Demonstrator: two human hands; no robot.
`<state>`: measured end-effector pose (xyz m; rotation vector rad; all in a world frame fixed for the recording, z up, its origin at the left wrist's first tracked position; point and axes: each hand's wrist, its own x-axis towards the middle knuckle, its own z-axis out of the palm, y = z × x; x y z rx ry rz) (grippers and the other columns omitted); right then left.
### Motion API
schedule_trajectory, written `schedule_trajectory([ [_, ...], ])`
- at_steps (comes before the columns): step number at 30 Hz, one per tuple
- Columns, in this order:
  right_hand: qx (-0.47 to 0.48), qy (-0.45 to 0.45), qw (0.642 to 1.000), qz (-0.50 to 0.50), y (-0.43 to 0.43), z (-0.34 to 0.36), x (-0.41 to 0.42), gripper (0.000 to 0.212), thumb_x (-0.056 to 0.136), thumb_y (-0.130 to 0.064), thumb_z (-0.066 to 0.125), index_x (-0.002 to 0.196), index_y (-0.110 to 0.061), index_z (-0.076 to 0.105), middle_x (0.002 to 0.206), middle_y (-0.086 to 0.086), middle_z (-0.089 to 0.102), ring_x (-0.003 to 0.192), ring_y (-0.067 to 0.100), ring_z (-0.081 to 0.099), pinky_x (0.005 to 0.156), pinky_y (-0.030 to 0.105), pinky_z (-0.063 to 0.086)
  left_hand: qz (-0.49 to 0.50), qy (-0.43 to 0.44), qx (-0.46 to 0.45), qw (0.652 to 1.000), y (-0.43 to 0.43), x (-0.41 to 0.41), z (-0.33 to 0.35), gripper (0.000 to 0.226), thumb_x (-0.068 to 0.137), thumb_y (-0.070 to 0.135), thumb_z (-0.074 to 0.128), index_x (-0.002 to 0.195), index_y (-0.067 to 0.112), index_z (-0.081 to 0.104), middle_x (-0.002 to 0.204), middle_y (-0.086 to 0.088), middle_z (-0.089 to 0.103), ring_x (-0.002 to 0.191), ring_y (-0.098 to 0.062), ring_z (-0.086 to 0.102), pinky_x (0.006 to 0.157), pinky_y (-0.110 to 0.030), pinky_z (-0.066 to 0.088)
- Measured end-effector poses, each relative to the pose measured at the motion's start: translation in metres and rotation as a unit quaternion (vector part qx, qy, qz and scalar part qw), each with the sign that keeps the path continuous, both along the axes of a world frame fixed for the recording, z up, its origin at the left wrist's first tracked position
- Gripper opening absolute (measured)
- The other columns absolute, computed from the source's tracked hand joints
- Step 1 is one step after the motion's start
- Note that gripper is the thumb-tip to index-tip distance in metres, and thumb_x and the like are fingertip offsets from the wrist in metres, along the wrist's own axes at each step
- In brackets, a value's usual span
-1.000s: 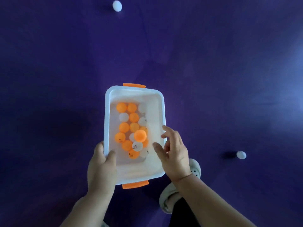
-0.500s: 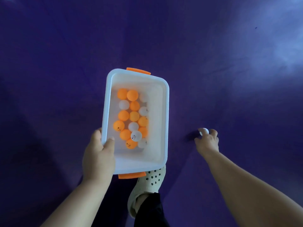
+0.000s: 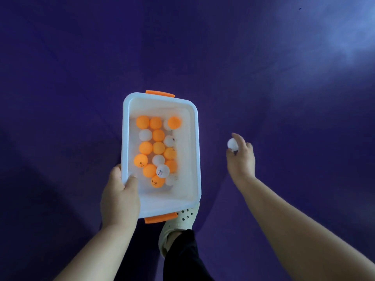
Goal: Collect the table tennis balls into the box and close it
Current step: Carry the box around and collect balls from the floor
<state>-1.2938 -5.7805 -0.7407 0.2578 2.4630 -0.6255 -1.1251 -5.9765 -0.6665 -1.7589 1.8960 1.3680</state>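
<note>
At this moment most of the collecting looked done: your box (image 3: 124,138) held a heap of table tennis balls (image 3: 158,148), orange and white, bunched along its left side, and no loose ball showed on the purple floor (image 3: 263,78) within the view. One white ball (image 3: 232,144) was outside the box. It sat pinched at the fingertips of your right hand (image 3: 241,159), which was out to the right of the box and well apart from its rim, with the arm stretched forward, the back of the hand toward the camera and the fingers curled round the ball. Your left hand (image 3: 119,199) gripped the box's near left rim, thumb hooked over the edge — the fingers beneath were hidden — and held the box over your shoe (image 3: 178,222). The box stood open, with an orange tab (image 3: 160,93) at its far end and another at its near end; no lid was in view. By my judgement, what was left was to drop that ball in, check for strays beyond the view, then find the lid and close the box.
</note>
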Motion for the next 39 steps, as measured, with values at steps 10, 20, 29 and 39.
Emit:
schedule_trajectory([
  [10,-0.178,0.038,0.974,0.137,-0.091,0.173,0.019,0.051,0.079,-0.035,0.066,0.126,-0.035,0.048,0.073,-0.010,0.051,0.060,0.008,0.047,0.063,0.020,0.048,0.026,0.006,0.002,1.000,-0.019,-0.020,0.112,0.016,0.094,0.022,0.046,0.108,0.018,0.053,0.098,-0.005,0.065,0.086,-0.030,0.059,0.073,-0.042,0.049],
  [20,-0.137,0.022,0.978,0.159,-0.151,0.309,-0.015,0.034,0.093,-0.012,0.047,0.123,-0.026,0.054,0.066,-0.009,0.050,0.061,0.009,0.046,0.066,0.034,0.050,0.105,-0.008,-0.018,0.994,-0.074,-0.034,0.247,0.031,0.095,0.026,0.043,0.123,0.016,0.049,0.113,-0.010,0.064,0.097,-0.034,0.060,0.080,-0.045,0.053],
  [29,-0.117,0.022,0.960,0.255,-0.272,0.373,-0.025,0.029,0.093,-0.010,0.044,0.113,-0.022,0.062,0.070,-0.011,0.056,0.061,0.009,0.049,0.063,0.035,0.050,0.226,0.018,-0.022,0.974,-0.160,-0.016,0.298,0.034,0.096,0.023,0.044,0.125,0.006,0.049,0.118,-0.014,0.063,0.103,-0.036,0.059,0.083,-0.042,0.046],
  [39,-0.120,-0.050,0.939,0.320,-0.504,0.348,0.006,0.016,0.091,-0.016,0.053,0.096,-0.023,0.066,0.079,-0.012,0.063,0.070,0.005,0.057,0.059,0.014,0.044,0.365,0.019,0.001,0.931,-0.357,0.029,0.273,0.005,0.094,0.019,0.045,0.095,0.018,0.049,0.084,-0.006,0.061,0.077,-0.029,0.058,0.073,-0.044,0.047],
])
